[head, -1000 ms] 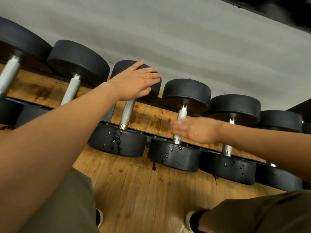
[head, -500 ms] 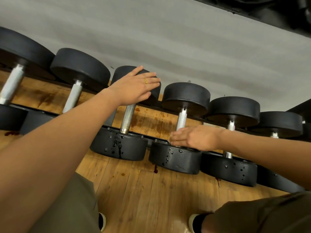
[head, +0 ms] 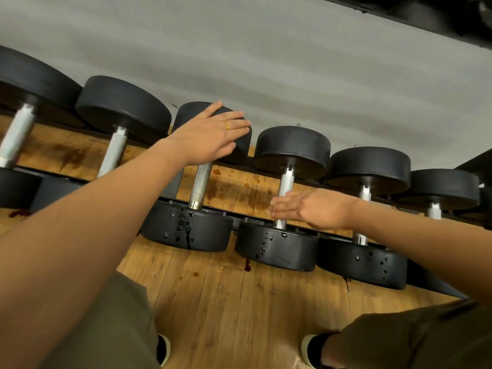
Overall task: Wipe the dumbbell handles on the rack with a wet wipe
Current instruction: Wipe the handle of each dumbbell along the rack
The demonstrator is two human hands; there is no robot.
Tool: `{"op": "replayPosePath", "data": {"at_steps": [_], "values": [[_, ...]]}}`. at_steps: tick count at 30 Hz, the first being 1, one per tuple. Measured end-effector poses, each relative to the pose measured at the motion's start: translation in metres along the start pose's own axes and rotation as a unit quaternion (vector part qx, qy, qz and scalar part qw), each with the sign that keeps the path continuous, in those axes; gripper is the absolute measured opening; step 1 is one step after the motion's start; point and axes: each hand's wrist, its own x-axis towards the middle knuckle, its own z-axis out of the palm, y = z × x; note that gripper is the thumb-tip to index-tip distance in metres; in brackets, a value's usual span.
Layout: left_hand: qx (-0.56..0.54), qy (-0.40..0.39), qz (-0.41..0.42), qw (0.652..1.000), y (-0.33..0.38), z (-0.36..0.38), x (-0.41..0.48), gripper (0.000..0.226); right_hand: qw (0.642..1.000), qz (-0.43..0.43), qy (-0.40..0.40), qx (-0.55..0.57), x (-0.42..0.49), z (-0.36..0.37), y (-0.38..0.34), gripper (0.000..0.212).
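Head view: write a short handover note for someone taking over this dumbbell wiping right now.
Left hand: flat, fingers straight, resting on the far head of the third dumbbell from the left.
Right hand: blurred, across the lower handle of the fourth dumbbell; grip unclear, no wet wipe visible.
Done: the picture does not show which handles are already wiped.
Left: finish this handle, then probably the remaining ones to the right.
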Motion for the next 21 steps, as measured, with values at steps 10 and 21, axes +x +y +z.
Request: {"op": "replayPosePath", "data": {"at_steps": [10,21], "values": [[-0.001,0.006,0.002,1.0,0.0,0.0,-0.001,0.051,1.0,0.0,-0.022,0.021,0.007,0.001,-0.018,0.064],[-0.004,-0.007,-0.003,1.0,0.001,-0.001,-0.001,0.051,0.998,-0.018,-0.044,0.029,0.012,0.0,-0.013,0.061]]}}
